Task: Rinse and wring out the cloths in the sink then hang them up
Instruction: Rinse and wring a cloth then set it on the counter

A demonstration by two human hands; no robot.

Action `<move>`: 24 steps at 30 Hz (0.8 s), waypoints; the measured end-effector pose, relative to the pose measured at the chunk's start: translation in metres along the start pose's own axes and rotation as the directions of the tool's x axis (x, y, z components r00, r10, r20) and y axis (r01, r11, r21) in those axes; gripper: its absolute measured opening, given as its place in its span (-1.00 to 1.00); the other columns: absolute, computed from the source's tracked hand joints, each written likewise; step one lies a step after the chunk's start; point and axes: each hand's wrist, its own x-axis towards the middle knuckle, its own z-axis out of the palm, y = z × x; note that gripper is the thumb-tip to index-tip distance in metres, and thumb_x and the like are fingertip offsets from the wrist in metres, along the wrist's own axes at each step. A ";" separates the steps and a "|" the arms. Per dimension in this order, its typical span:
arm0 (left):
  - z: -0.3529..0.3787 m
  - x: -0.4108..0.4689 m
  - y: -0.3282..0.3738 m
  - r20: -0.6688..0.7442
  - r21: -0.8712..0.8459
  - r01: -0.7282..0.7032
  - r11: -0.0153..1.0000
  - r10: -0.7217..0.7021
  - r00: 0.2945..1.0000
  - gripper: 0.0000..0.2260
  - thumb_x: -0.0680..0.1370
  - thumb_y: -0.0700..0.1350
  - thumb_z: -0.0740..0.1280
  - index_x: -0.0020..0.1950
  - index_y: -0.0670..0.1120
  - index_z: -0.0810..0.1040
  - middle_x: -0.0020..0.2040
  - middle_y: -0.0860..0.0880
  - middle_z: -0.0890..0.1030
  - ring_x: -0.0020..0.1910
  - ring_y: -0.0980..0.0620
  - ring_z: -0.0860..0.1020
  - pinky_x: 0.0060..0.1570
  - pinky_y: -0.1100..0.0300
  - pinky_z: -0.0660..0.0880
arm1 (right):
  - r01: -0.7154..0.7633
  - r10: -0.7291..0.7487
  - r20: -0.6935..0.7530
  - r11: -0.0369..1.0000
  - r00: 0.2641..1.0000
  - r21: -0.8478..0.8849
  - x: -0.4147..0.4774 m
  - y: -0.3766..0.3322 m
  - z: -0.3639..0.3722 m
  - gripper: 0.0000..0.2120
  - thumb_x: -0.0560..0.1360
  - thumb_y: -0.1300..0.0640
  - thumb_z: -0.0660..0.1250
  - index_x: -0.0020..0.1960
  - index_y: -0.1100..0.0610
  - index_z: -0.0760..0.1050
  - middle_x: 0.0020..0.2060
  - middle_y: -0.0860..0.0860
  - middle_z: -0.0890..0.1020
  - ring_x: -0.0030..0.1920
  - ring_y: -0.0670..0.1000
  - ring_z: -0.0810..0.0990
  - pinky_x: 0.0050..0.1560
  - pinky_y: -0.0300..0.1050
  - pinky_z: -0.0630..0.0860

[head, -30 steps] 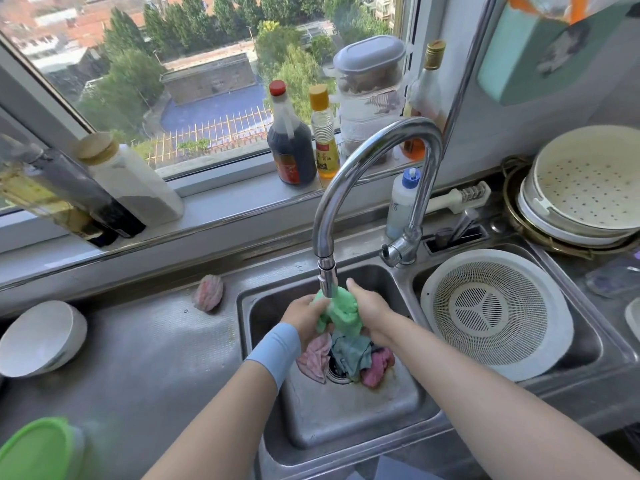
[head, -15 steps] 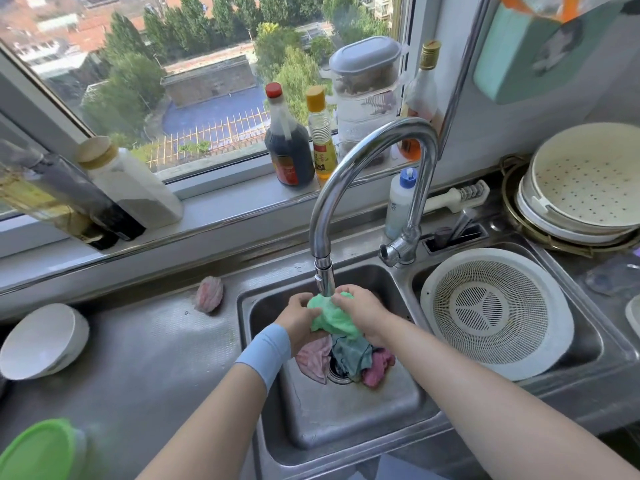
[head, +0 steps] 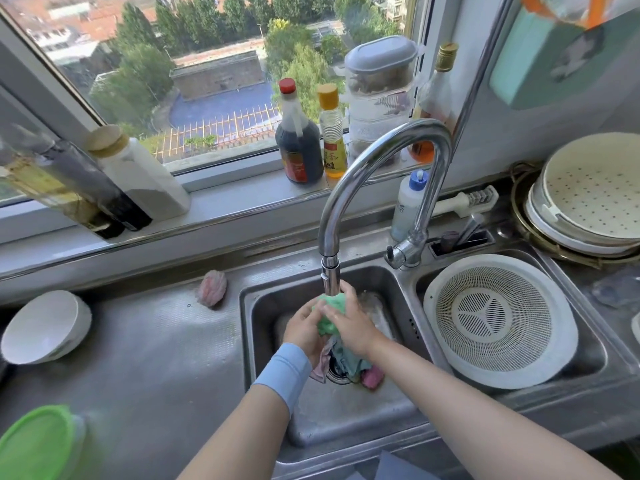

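Left hand point(head: 304, 329) and right hand point(head: 349, 323) meet over the left basin of the sink point(head: 250, 341), just under the faucet point(head: 330, 278) nozzle. Fingers of both hands are curled around 1 bunched green cloth point(head: 334, 302), pressed between them. 3 more cloths point(head: 350, 359) lie heaped at the drain below: pale pink, teal, magenta. Blue wristband point(head: 284, 372) on left wrist. White colander point(head: 498, 320) sits in right basin.

No text is legible (bottle labels point(head: 300, 163) too blurred).
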 end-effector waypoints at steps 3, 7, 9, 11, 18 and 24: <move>0.010 0.000 -0.008 0.000 0.045 0.007 0.999 -0.007 1.000 -0.79 0.60 -0.12 0.30 0.13 -0.15 0.67 0.08 -0.21 0.68 0.00 -0.11 0.66 0.03 0.05 0.57 | -0.004 -0.001 -0.082 0.998 0.997 -0.063 0.000 -0.002 -0.002 -0.72 0.60 0.05 0.24 0.30 -0.08 0.38 0.17 0.02 0.58 0.18 0.10 0.57 0.20 0.06 0.50; 0.015 -0.001 -0.003 0.000 0.129 0.065 0.989 -0.066 0.998 -0.81 0.41 0.03 0.44 -0.06 -0.01 0.74 -0.07 -0.09 0.72 -0.15 0.03 0.68 -0.11 0.17 0.58 | 0.025 -0.082 -0.147 0.936 0.986 -0.352 0.002 -0.005 -0.006 -0.80 0.62 0.12 0.16 0.22 0.08 0.44 0.09 0.16 0.51 0.12 0.21 0.52 0.13 0.03 0.45; 0.010 -0.001 0.001 0.010 0.113 0.074 0.991 -0.076 0.997 -0.77 0.44 0.02 0.46 -0.01 -0.07 0.72 -0.26 -0.06 0.66 -0.34 0.03 0.59 -0.35 0.23 0.49 | 0.030 -0.106 -0.130 0.874 0.986 -0.486 0.003 -0.014 -0.002 -0.74 0.64 0.03 0.11 0.25 0.08 0.43 0.08 0.15 0.51 0.12 0.24 0.53 0.09 0.07 0.47; 0.007 -0.001 0.000 -0.024 -0.021 0.064 0.998 -0.064 0.998 -0.76 0.51 -0.05 0.41 0.09 -0.16 0.66 -0.26 -0.08 0.62 -0.33 0.00 0.56 -0.30 0.17 0.50 | -0.005 -0.062 -0.110 0.849 0.992 -0.528 0.007 -0.023 0.005 -0.65 0.62 -0.15 0.06 0.19 0.02 0.47 0.04 0.11 0.56 0.09 0.23 0.56 0.03 0.06 0.49; 0.001 -0.008 -0.017 0.021 -0.180 0.278 0.943 -0.279 0.960 -0.59 0.61 0.25 0.15 0.19 0.00 0.58 -0.15 -0.03 0.61 -0.18 -0.06 0.53 -0.01 0.02 0.45 | -0.157 0.070 -0.231 0.910 0.971 -0.384 0.015 -0.037 0.018 -0.55 0.36 -0.42 0.15 -0.28 -0.06 0.53 -0.33 -0.10 0.59 -0.21 0.03 0.54 -0.19 -0.11 0.37; 0.008 0.004 -0.005 0.073 -0.433 0.240 0.869 -0.232 0.970 -0.63 0.67 0.01 0.14 0.34 -0.19 0.49 0.30 -0.24 0.54 0.31 -0.19 0.49 0.35 -0.07 0.39 | -0.080 -0.009 -0.142 0.788 0.990 -0.610 0.020 -0.018 0.016 -0.64 0.64 -0.16 0.02 0.10 -0.03 0.53 0.06 0.05 0.61 0.16 0.13 0.47 0.12 -0.01 0.31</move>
